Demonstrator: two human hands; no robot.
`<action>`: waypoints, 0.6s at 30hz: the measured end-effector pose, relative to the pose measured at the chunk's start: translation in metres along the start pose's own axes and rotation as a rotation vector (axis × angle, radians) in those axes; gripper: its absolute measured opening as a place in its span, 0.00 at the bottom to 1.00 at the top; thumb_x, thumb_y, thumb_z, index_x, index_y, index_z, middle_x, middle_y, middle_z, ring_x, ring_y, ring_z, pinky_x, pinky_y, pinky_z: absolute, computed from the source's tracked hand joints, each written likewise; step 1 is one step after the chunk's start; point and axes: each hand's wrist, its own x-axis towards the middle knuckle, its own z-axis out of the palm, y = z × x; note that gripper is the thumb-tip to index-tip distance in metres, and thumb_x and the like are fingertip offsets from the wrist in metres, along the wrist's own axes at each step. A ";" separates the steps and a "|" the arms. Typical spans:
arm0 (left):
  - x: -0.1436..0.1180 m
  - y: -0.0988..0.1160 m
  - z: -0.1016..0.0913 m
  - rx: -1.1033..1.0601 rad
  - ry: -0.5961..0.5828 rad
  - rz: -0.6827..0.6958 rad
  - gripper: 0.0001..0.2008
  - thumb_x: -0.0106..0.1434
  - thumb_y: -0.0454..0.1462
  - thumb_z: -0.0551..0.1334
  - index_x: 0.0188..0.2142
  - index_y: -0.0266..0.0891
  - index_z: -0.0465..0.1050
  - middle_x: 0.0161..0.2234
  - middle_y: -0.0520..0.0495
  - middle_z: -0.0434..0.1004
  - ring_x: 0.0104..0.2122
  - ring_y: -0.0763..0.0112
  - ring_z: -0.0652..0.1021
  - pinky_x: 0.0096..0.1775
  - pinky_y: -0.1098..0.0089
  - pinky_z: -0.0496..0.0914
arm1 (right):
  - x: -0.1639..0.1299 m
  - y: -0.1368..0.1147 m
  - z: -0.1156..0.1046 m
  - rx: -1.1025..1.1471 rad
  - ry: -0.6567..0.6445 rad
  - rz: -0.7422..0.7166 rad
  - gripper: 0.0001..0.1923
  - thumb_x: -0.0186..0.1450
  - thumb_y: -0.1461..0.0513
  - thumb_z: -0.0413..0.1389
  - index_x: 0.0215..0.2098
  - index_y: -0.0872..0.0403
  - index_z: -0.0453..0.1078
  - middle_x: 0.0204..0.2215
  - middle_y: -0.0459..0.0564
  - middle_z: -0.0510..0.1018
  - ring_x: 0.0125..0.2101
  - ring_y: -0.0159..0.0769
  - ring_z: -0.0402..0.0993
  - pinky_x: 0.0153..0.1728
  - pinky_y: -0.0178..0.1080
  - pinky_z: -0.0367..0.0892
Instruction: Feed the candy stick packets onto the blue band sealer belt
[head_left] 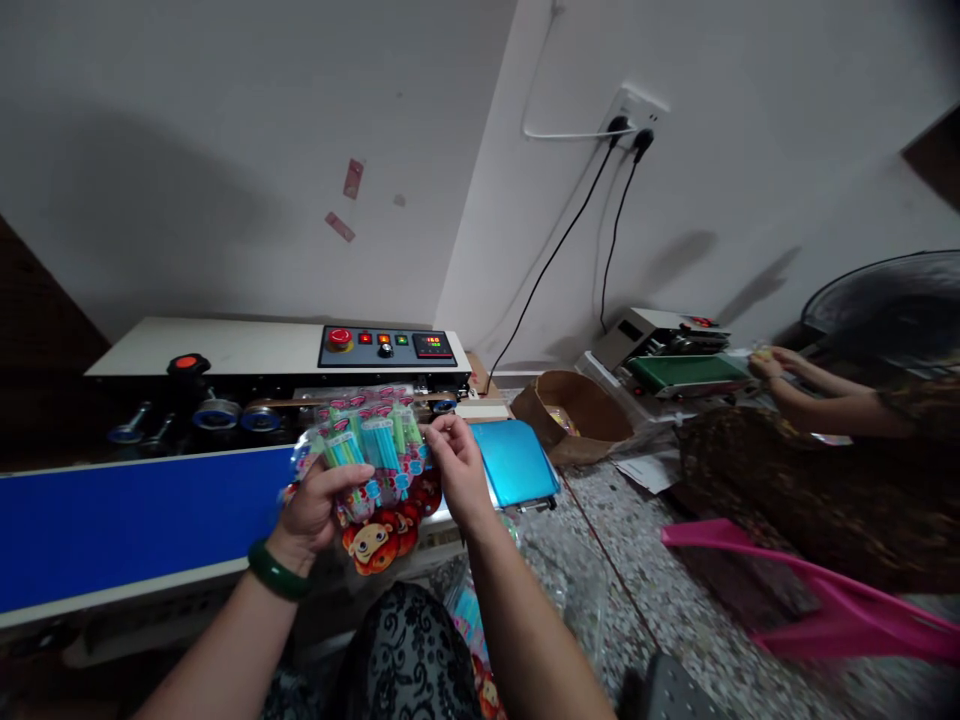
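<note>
My left hand (319,510) grips a fanned stack of clear plastic packets (371,470) holding green and blue sticks, with cartoon faces printed at the bottom. My right hand (454,465) pinches the top right edge of the same stack. The packets are held just in front of the blue conveyor belt (135,520) of a band sealing machine (277,355). A green bangle (276,572) sits on my left wrist.
The sealer's control panel (386,347) has a red button and lit display. A blue tray (514,462) ends the belt. A brown bowl (574,410), a second sealer (671,350), another person's arms (817,395), a pink plastic piece (817,595) and a fan (892,300) stand to the right.
</note>
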 end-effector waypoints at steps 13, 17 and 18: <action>0.002 0.003 -0.002 -0.003 0.115 -0.008 0.20 0.42 0.27 0.65 0.39 0.33 0.72 0.25 0.47 0.79 0.24 0.63 0.78 0.28 0.66 0.75 | 0.010 0.017 -0.055 0.200 0.316 0.052 0.17 0.50 0.59 0.59 0.37 0.51 0.63 0.24 0.42 0.74 0.20 0.27 0.68 0.20 0.30 0.63; 0.001 0.005 -0.005 -0.006 0.126 -0.031 0.19 0.41 0.27 0.65 0.37 0.33 0.72 0.26 0.46 0.79 0.23 0.63 0.78 0.28 0.65 0.75 | 0.021 0.033 -0.082 0.105 0.361 0.183 0.16 0.44 0.63 0.60 0.33 0.54 0.65 0.22 0.43 0.75 0.20 0.30 0.70 0.21 0.32 0.65; 0.001 0.005 -0.006 -0.005 0.125 -0.033 0.19 0.41 0.27 0.65 0.37 0.33 0.72 0.27 0.46 0.79 0.24 0.62 0.78 0.28 0.64 0.75 | 0.024 0.037 -0.086 0.058 0.390 0.214 0.16 0.44 0.64 0.59 0.32 0.55 0.66 0.21 0.43 0.75 0.20 0.30 0.70 0.21 0.32 0.65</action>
